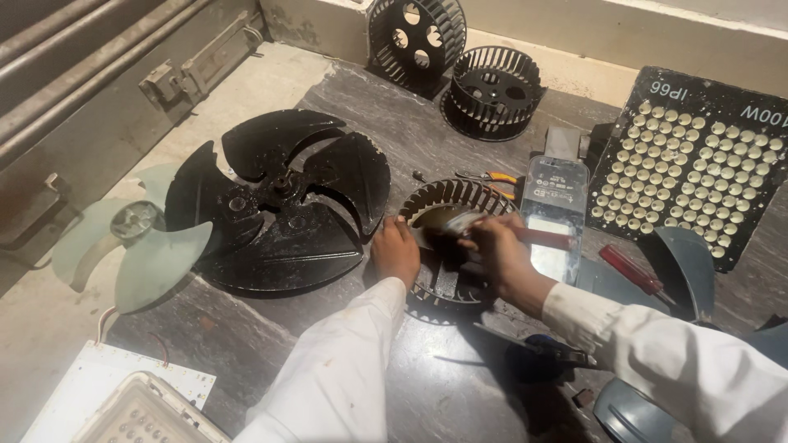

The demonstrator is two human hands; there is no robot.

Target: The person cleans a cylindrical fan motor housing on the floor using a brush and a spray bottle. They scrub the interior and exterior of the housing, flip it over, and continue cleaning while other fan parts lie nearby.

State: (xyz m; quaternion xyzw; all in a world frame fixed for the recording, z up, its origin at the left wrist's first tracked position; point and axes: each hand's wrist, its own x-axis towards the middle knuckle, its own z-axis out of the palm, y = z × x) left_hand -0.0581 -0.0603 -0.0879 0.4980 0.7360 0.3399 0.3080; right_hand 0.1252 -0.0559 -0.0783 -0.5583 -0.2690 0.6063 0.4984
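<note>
A black squirrel-cage blower wheel [435, 205] lies flat on the dark stone slab in the middle. My left hand [396, 250] rests on its left rim and steadies it. My right hand [498, 254] is closed around a red-handled brush [542, 238], whose blurred bristle end lies over the wheel's centre. Both arms wear white sleeves.
A large black fan blade [279, 205] and a pale translucent one [139, 246] lie to the left. Two more blower wheels [492, 92] stand at the back. An LED panel [698, 164], a clear lamp housing [556, 205], pliers [492, 177] and a red screwdriver [632, 271] sit on the right; a white lamp [131, 406] lies at the lower left.
</note>
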